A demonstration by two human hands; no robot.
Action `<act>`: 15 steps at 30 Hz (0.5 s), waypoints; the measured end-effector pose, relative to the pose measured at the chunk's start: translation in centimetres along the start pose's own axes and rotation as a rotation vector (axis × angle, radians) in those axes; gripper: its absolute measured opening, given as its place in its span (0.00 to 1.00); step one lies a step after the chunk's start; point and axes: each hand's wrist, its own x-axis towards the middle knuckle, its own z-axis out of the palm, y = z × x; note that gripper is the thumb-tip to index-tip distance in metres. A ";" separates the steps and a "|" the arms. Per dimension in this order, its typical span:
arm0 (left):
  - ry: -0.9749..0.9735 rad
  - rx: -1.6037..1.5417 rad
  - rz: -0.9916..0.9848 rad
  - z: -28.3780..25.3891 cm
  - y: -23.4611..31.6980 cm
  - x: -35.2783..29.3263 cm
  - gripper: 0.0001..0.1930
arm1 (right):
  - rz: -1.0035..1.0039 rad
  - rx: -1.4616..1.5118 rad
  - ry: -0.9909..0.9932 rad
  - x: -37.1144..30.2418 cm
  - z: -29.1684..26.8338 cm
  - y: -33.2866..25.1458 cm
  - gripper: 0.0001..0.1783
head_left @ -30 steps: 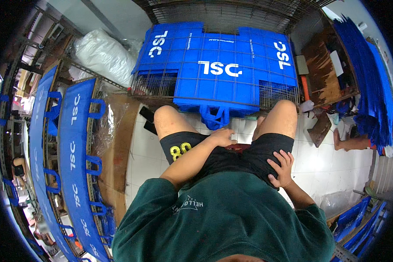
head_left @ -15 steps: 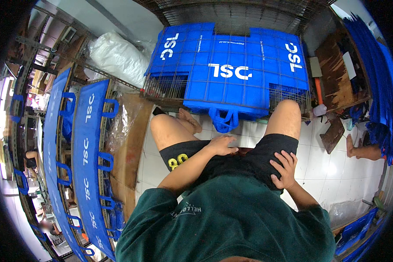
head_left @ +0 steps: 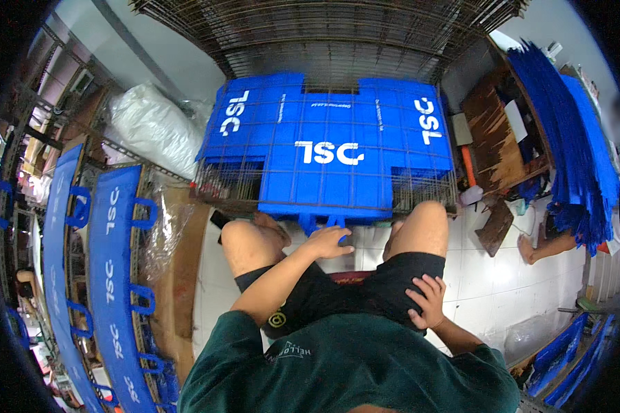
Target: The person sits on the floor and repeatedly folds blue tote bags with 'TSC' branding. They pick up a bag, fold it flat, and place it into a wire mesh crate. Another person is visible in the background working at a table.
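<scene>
Flat blue fabric bag pieces (head_left: pixel 324 182) with white print lie stacked in front of me under a wire grid (head_left: pixel 424 187). Loop handles hang from the stack's near edge. My left hand (head_left: pixel 327 244) is at these loops, its fingers and thumb bent around a blue handle (head_left: pixel 342 239); part of the strap shows between them. My right hand (head_left: pixel 428 301) rests on my right thigh with its fingers spread and holds nothing.
To the left stand racks with long blue printed panels (head_left: pixel 110 275) bearing handles. A white plastic sack (head_left: pixel 151 127) lies behind them. At right, blue fabric sheets (head_left: pixel 558 138) hang by a wooden board (head_left: pixel 489 141). Another person's bare foot (head_left: pixel 527 249) shows below.
My left hand has moved forward from my lap to the loop handles at the stack's near edge. My right hand stays on my thigh. The view has shifted.
</scene>
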 end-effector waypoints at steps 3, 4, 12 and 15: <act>-0.003 0.109 -0.057 3.0 -3.5 3.1 0.30 | 0.019 0.004 -0.005 -0.6 0.3 0.5 0.25; -0.111 0.085 -0.067 2.9 -3.4 4.1 0.30 | 0.027 -0.004 -0.010 -0.9 0.4 0.5 0.26; -0.442 0.017 0.093 5.0 -0.4 8.6 0.26 | 0.059 -0.037 -0.007 -2.3 0.8 1.4 0.27; -0.328 -0.013 0.127 5.4 -1.1 8.5 0.26 | 0.044 -0.039 -0.004 -2.3 1.0 1.4 0.27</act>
